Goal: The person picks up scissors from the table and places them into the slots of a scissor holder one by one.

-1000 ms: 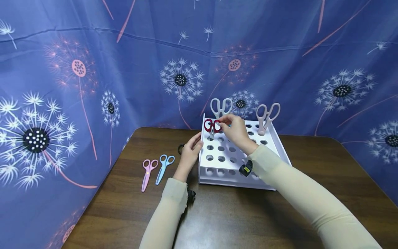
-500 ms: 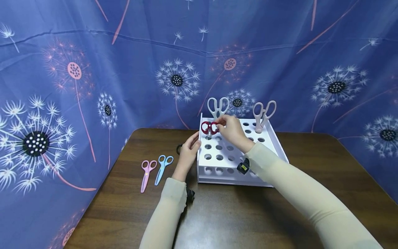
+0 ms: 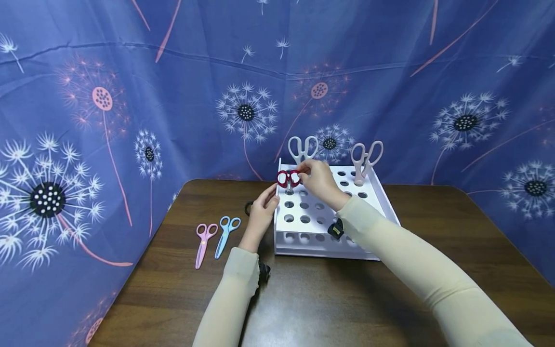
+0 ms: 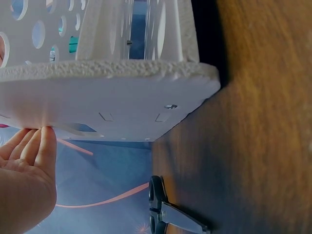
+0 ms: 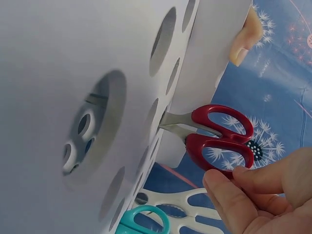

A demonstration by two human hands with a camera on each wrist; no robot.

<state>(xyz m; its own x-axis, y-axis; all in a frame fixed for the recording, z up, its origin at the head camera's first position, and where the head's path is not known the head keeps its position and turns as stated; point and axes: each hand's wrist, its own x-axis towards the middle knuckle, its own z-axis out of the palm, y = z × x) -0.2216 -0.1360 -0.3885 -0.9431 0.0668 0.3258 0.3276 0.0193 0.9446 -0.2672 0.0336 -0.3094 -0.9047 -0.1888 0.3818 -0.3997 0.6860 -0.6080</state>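
My right hand pinches the rim of one handle loop of a pair of red-handled scissors between thumb and fingers. Their blades point down into a hole near the left wall of a white rack, as the right wrist view shows; the tips are hidden. My left hand rests its straight fingertips against the outside of the rack's left wall. White scissors and pale pink scissors stand in the rack's back rows. Low in the right wrist view, teal scissors show beside the white pair.
Pink scissors and blue scissors lie on the brown table to the left. Black scissors lie beyond my left hand, mostly hidden in the head view. A blue patterned cloth hangs behind the table.
The red-handled scissors have sunk slightly and shifted a little left over the rack, with my right hand following. My left hand stays on the rack's wall. The head view has shifted slightly.
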